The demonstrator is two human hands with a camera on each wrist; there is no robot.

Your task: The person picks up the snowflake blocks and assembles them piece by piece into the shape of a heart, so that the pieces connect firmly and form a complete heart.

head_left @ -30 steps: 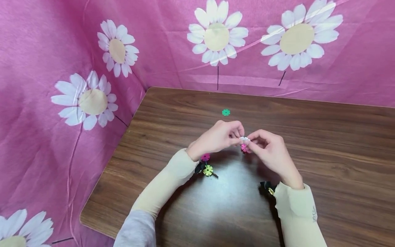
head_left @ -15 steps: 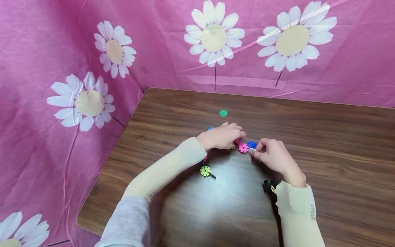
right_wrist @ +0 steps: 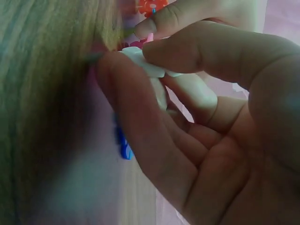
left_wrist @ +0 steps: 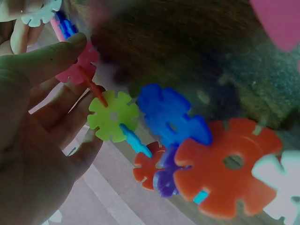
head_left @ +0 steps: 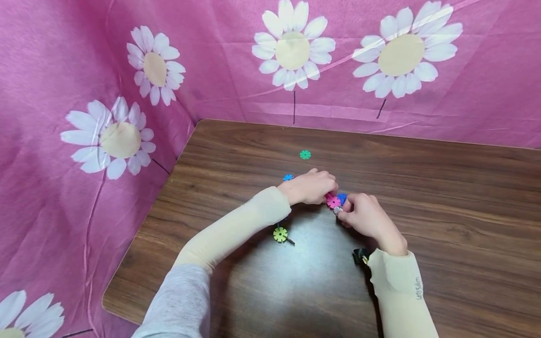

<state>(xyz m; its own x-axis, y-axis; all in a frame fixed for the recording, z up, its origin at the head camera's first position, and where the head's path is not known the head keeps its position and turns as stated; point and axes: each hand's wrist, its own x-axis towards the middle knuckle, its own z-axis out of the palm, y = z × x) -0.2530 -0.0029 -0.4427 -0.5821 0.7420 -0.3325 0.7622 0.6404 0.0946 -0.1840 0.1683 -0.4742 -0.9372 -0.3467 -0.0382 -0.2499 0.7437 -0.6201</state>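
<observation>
My left hand (head_left: 312, 186) holds a chain of slotted plastic discs; in the left wrist view its thumb lies across a pink disc (left_wrist: 77, 68), fingers behind. Beyond the fingertips, in the head view, are a pink disc (head_left: 333, 202) and a dark blue disc (head_left: 342, 199). Between thumb and forefinger my right hand (head_left: 372, 220) pinches a white disc (right_wrist: 145, 61), right beside that pink disc; whether they touch cannot be told. Further along the chain come a yellow-green disc (left_wrist: 112, 117), a blue disc (left_wrist: 171, 115) and a large orange disc (left_wrist: 225, 164). The left forearm hides part of the chain.
A loose green disc (head_left: 305, 154) lies further back on the wooden table (head_left: 465, 225). A yellow-green disc (head_left: 280, 234) shows below the left sleeve, and a light blue disc (head_left: 288, 177) behind the left wrist. Pink flowered cloth (head_left: 220, 61) hangs behind and at left.
My left hand has turned over and now holds the chain left of the pink disc. The white disc moved right with my right hand, then back left and nearer to me.
</observation>
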